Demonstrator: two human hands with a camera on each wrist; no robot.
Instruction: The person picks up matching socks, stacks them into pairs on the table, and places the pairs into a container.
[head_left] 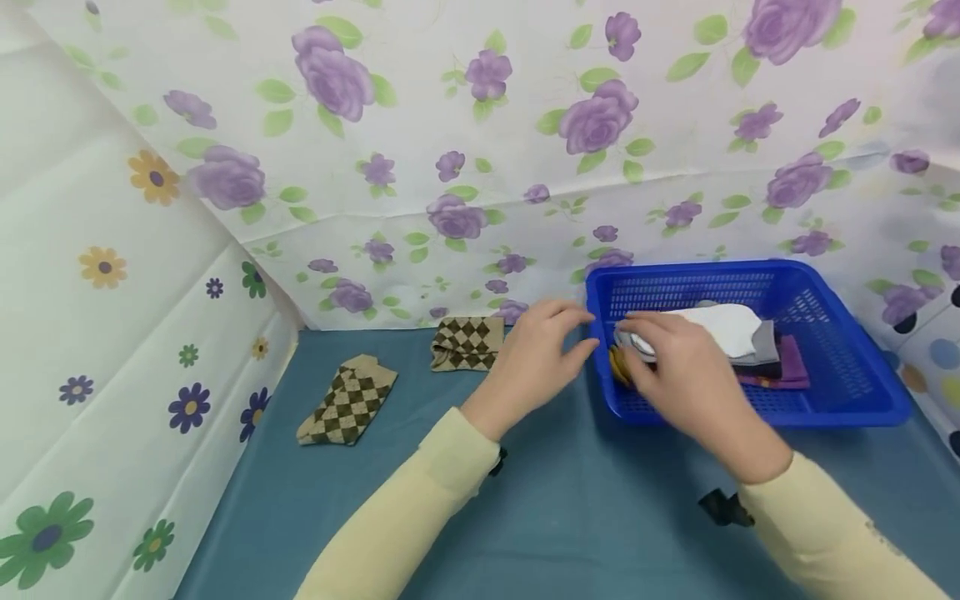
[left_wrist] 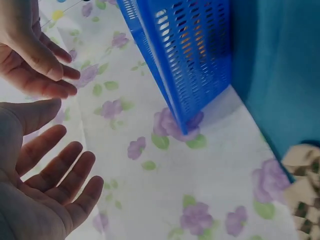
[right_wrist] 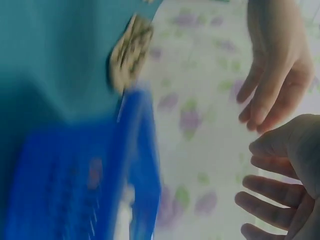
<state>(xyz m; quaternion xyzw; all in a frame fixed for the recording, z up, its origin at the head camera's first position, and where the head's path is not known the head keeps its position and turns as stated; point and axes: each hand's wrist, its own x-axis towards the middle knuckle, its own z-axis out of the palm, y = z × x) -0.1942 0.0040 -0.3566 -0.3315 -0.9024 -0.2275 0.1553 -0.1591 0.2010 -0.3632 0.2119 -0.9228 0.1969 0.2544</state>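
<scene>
My left hand (head_left: 536, 354) hovers at the left wall of a blue plastic basket (head_left: 847, 421); in the left wrist view its fingers (left_wrist: 65, 170) are spread and hold nothing. Over the basket's left end is my right hand (head_left: 686, 379), also empty, with relaxed fingers (right_wrist: 270, 192) in the right wrist view. Inside the basket lie folded cloth pieces, among them a white one (head_left: 731, 325), a purple one (head_left: 795, 367) and a mustard one (head_left: 619, 367), partly hidden by the right hand. A brown-and-beige checkered sock, folded (head_left: 468, 343), sits left of my left hand.
Another checkered sock (head_left: 348, 402) lies flat, farther left on the teal tablecloth (head_left: 570, 517). A flowered sheet (head_left: 510, 183) hangs right behind the basket and socks. A second patterned sheet (head_left: 127, 350) borders the left side.
</scene>
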